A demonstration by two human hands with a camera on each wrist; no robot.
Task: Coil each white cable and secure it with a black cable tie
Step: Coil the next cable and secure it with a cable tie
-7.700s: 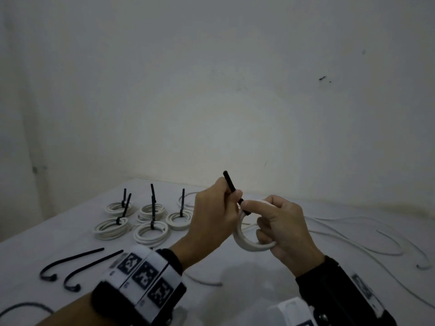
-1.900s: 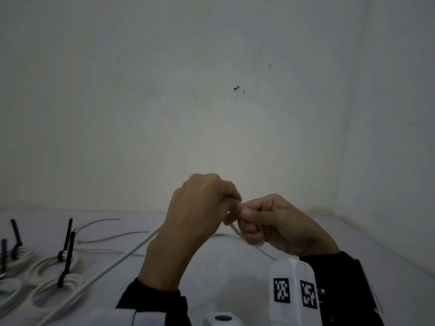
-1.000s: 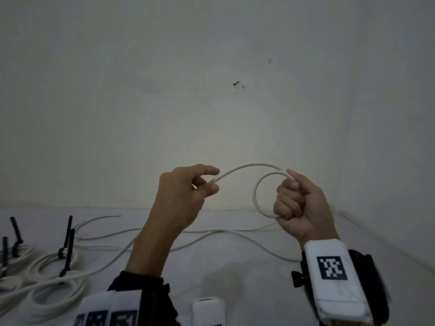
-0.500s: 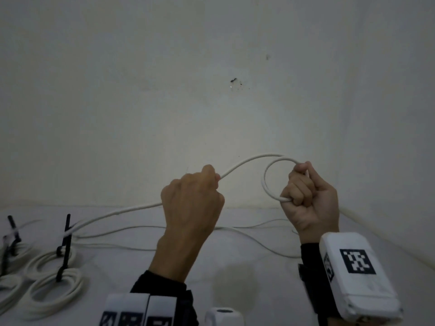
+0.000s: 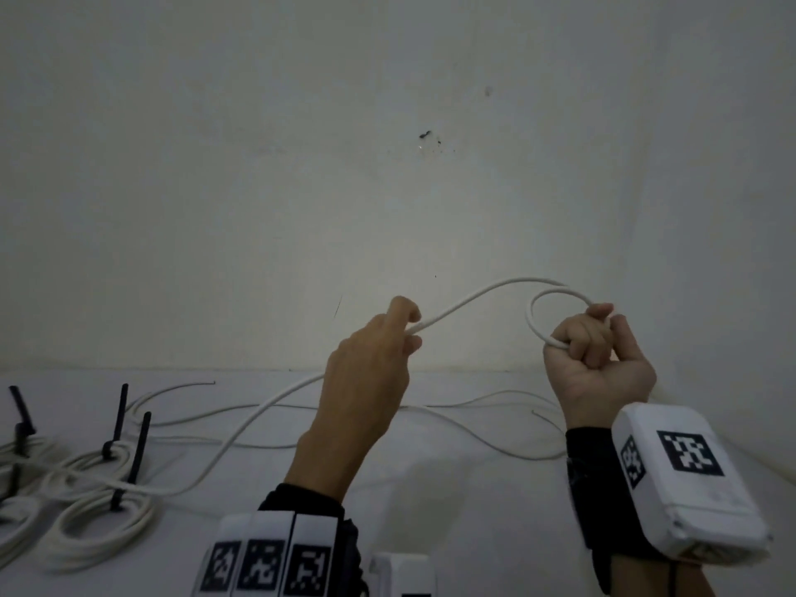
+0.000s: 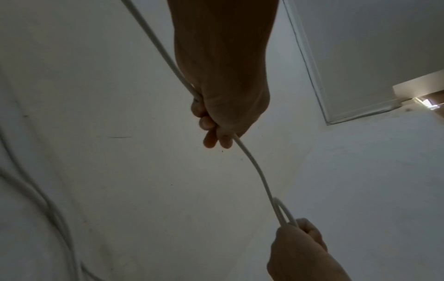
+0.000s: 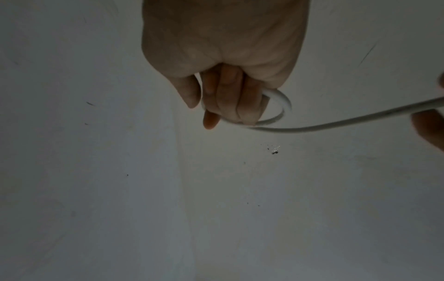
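A white cable (image 5: 478, 293) runs between my two raised hands above the table. My right hand (image 5: 590, 355) grips one small loop of it (image 5: 533, 321) in a fist; the right wrist view shows that loop (image 7: 281, 112) round my curled fingers. My left hand (image 5: 379, 359) pinches the cable's running part (image 6: 252, 161) between thumb and fingers. From there the cable trails down and left across the table (image 5: 224, 445). Finished coils (image 5: 99, 519) with black cable ties (image 5: 138, 450) lie at the lower left.
More loose white cables (image 5: 474, 424) lie across the white table (image 5: 452, 510) behind my hands. A plain wall (image 5: 387, 165) stands close behind, and a second wall meets it on the right. Camera units sit on both wrists (image 5: 685, 480).
Both hands lowered a little and moved slightly apart. My left hand has slid along the cable, whose tail now sags down to the table instead of stretching level to the left.
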